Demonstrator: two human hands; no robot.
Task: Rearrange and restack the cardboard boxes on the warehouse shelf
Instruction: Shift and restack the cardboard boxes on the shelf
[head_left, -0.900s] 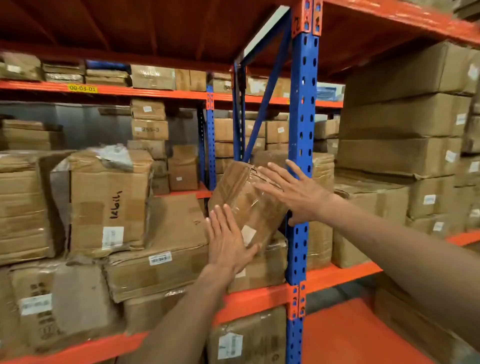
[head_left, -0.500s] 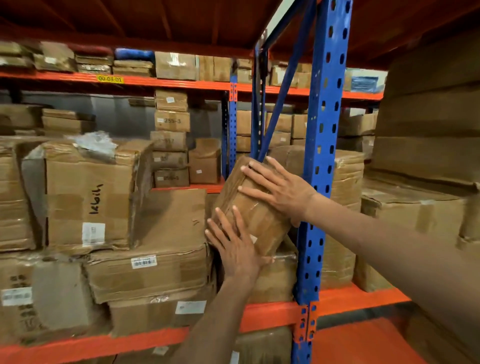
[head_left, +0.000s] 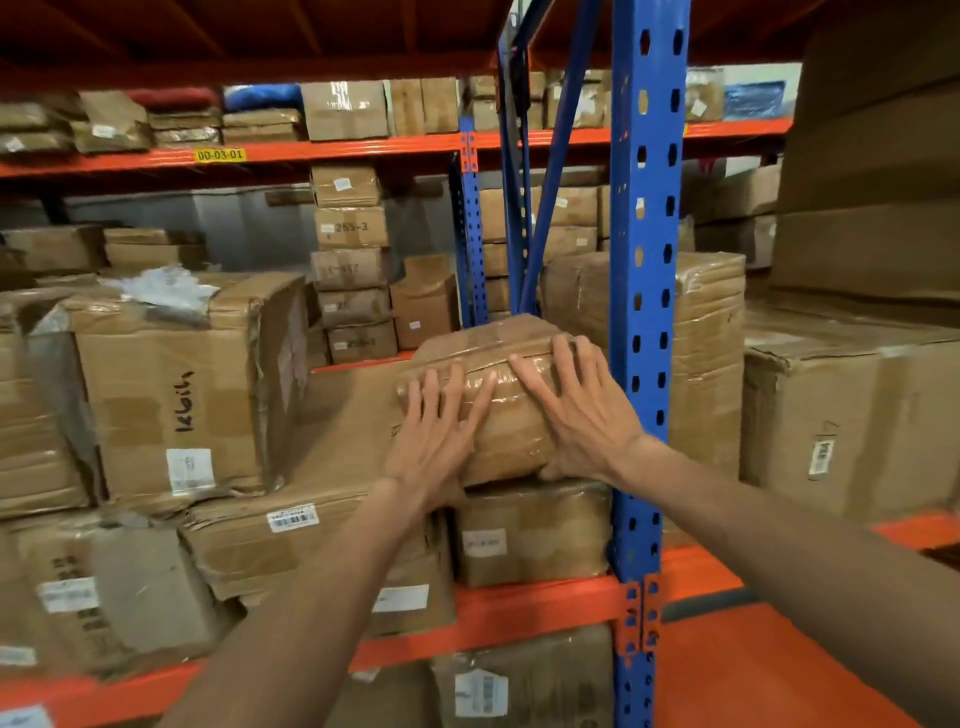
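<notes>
A small taped cardboard box (head_left: 511, 415) lies flat on top of another taped box (head_left: 535, 530) at the right end of the shelf bay, just left of the blue upright (head_left: 647, 322). My left hand (head_left: 434, 441) presses flat on its front left face, fingers spread. On the box's front right side my right hand (head_left: 576, 410) lies flat too, fingertips reaching its top edge. Both palms push against the box; neither hand wraps around it.
A large box marked with handwriting (head_left: 182, 384) stands to the left on flattened, crushed boxes (head_left: 270, 540). The orange shelf beam (head_left: 519, 608) runs below. Wrapped boxes (head_left: 711, 353) fill the bay to the right. Stacked small boxes (head_left: 350, 260) stand on the rack behind.
The small box was tilted on its edge and held up between my hands; now it lies flat on the lower box. Both hands have moved onto its front face. My view came closer.
</notes>
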